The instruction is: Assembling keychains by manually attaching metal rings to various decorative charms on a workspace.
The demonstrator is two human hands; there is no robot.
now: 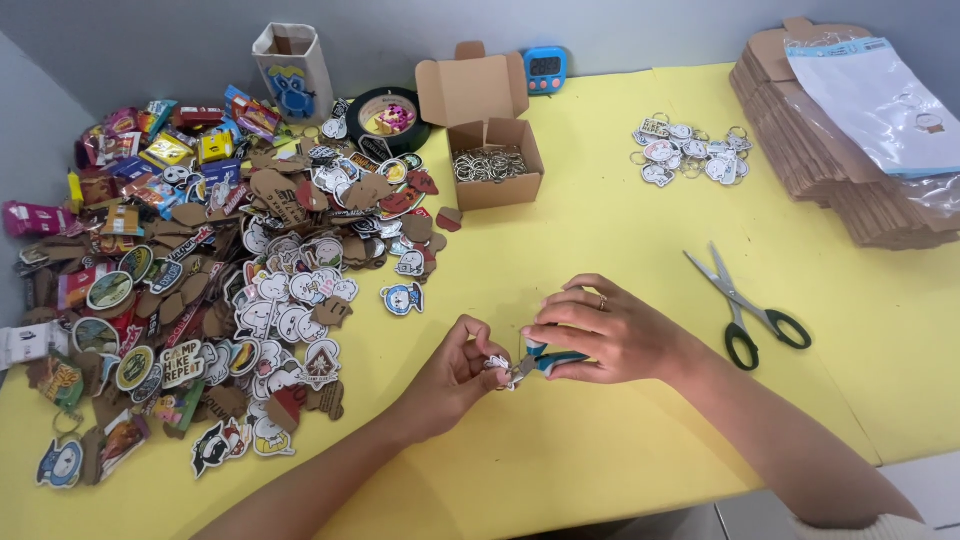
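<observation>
Small white cut-out charm with a metal ring [498, 364] sits pinched between both hands, just above the yellow tabletop [600, 440], near the front edge, centre. Left hand [455, 375] has its grip clenched on the charm, fingertips closed round it. Right hand [605, 330] has its grip wrapped round small teal-handled pliers [548, 358], whose nose meets the ring at the charm. Whether the ring is already through the charm's hole: cannot tell, too small.

Step in hand, as a judgement: fitting or closing a ring on a charm with the pliers. Next move likely calls for a steady pinch from the left hand and a small, controlled squeeze or twist from the right, so the ring doesn't slip or spring off.

Outward: black-handled steel scissors [750, 305] lie open to the right, apart from the hands. Open brown cardboard box of metal rings [492, 165] stands further back, centre. Small cluster of white ringed charms [690, 152] lies back right. Stack of flat brown cardboard blanks [830, 170] with a clear plastic bag on top fills the far right corner. Big heap of printed and brown-backed cut-out charms [230, 270] covers the left side. Roll of black tape [387, 118], blue digital timer [545, 68] and white paper bag [292, 70] are along the back.
</observation>
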